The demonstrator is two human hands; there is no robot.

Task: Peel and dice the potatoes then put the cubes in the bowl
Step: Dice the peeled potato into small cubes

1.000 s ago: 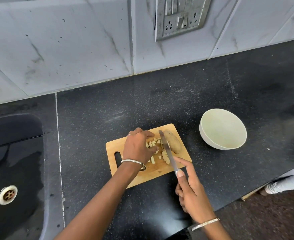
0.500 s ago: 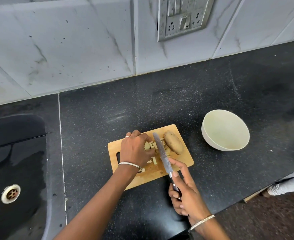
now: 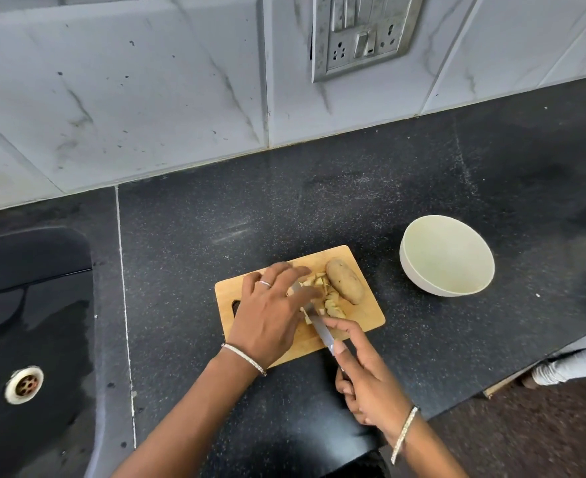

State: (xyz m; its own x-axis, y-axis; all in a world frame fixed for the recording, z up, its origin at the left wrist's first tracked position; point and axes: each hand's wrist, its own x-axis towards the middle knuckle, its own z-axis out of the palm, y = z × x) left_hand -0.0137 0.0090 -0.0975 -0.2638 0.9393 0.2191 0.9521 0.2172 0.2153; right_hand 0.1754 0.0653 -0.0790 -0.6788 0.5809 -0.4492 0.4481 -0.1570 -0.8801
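A small wooden cutting board (image 3: pixel 365 315) lies on the black counter. On it are a pile of potato cubes (image 3: pixel 326 296) and one whole unpeeled potato (image 3: pixel 345 280) at the board's right. My left hand (image 3: pixel 272 310) hovers over the board's left half with fingers spread, its fingertips at the cubes and blurred. My right hand (image 3: pixel 364 377) grips the handle of a knife (image 3: pixel 319 327), forefinger along the blade; the blade lies low across the board and its tip is hidden under my left hand. An empty cream bowl (image 3: pixel 410 267) stands to the right of the board.
A black sink (image 3: pixel 26 305) with a metal drain is set into the counter at the left. A tiled wall with a socket plate (image 3: pixel 362 32) rises behind. The counter's front edge runs at the lower right, with floor and a person's white-clad foot (image 3: pixel 574 362) beyond.
My left hand has opened from a curled hold on the pieces to spread fingers over the cubes. The knife blade has swung lower and leftward under that hand.
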